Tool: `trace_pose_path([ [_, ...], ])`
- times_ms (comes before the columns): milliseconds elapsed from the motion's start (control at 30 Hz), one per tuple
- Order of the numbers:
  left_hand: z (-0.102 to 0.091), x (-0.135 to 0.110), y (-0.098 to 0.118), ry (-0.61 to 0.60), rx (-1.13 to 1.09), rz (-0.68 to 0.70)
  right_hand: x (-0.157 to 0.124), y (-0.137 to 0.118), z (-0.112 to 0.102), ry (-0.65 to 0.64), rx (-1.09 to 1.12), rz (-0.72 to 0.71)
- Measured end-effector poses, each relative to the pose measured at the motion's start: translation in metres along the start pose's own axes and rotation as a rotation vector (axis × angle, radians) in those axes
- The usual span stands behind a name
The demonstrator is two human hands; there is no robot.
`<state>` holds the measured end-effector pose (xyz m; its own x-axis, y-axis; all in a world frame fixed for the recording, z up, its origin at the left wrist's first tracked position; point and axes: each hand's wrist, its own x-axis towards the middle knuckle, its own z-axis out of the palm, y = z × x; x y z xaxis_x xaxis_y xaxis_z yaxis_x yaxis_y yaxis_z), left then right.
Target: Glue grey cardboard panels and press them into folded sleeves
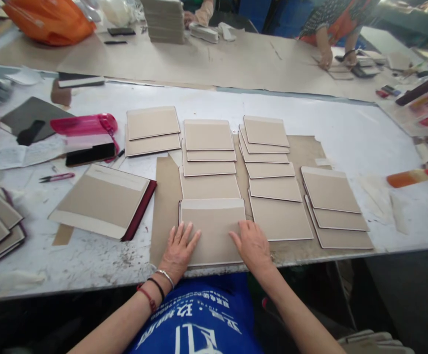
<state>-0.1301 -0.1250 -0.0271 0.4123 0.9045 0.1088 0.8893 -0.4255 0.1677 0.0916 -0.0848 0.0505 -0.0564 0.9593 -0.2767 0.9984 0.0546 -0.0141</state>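
A beige board panel point(214, 241) with a paler strip along its top lies flat at the table's front edge, before my body. Spread across its left side is my left hand point(179, 250), palm down, fingers apart. My right hand point(252, 243) rests on the panel's right edge, thumb on its face and fingers extended. Just behind it, overlapping panels point(210, 187) run away from me in a column. Another overlapping column point(280, 216) lies to the right of my right hand. What lies beneath my palms is hidden.
A panel with a dark red edge point(99, 201) lies at left, near a pen point(57, 177), a phone point(90, 154) and a pink case point(84, 125). More panels point(335, 196) overlap at right, near an orange-handled brush point(409, 178). Across the table, a co-worker's hands point(326, 58) handle pieces.
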Motion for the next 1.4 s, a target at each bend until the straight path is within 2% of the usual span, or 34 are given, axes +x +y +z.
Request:
trace_pose_path([
  [67,-0.004,0.000,0.001,-0.023,0.005,-0.008,0.009,-0.010,0.012,0.114,0.066,-0.131],
  [133,-0.007,0.000,0.001,-0.046,0.008,-0.009,0.015,-0.019,0.028,0.156,0.111,-0.233],
  [233,-0.013,0.002,0.000,-0.063,-0.005,0.002,0.018,-0.026,0.049,0.136,0.134,-0.263],
  [300,-0.015,0.006,0.001,-0.059,-0.017,0.010,0.017,-0.026,0.055,0.124,0.136,-0.256],
  [400,-0.015,0.019,0.006,-0.025,-0.046,0.001,0.016,-0.025,0.056,0.122,0.134,-0.259],
  [500,-0.008,0.034,0.016,0.022,-0.089,-0.067,0.017,-0.024,0.055,0.141,0.131,-0.267],
  [600,-0.001,0.044,0.025,-0.009,-0.107,-0.140,0.018,-0.024,0.057,0.178,0.142,-0.281],
  [733,0.004,0.045,0.027,-0.064,-0.113,-0.153,0.020,-0.023,0.061,0.223,0.180,-0.298],
  [1000,0.003,0.046,0.026,-0.030,-0.100,-0.137,0.021,-0.022,0.060,0.264,0.235,-0.286],
  [1100,0.004,0.046,0.027,-0.013,-0.123,-0.141,0.020,-0.019,0.065,0.342,0.248,-0.277],
  [1167,0.003,0.046,0.026,-0.003,-0.178,-0.151,0.020,-0.017,0.070,0.430,0.267,-0.207],
  [1267,-0.004,0.041,0.022,0.050,-0.346,-0.270,0.020,-0.009,0.073,0.533,0.326,0.047],
  [1333,-0.013,0.036,0.018,0.080,-0.516,-0.472,0.018,-0.002,0.071,0.510,0.375,0.190],
  [1400,-0.024,0.030,0.013,0.058,-0.723,-0.727,0.017,0.006,0.064,0.422,0.422,0.232],
])
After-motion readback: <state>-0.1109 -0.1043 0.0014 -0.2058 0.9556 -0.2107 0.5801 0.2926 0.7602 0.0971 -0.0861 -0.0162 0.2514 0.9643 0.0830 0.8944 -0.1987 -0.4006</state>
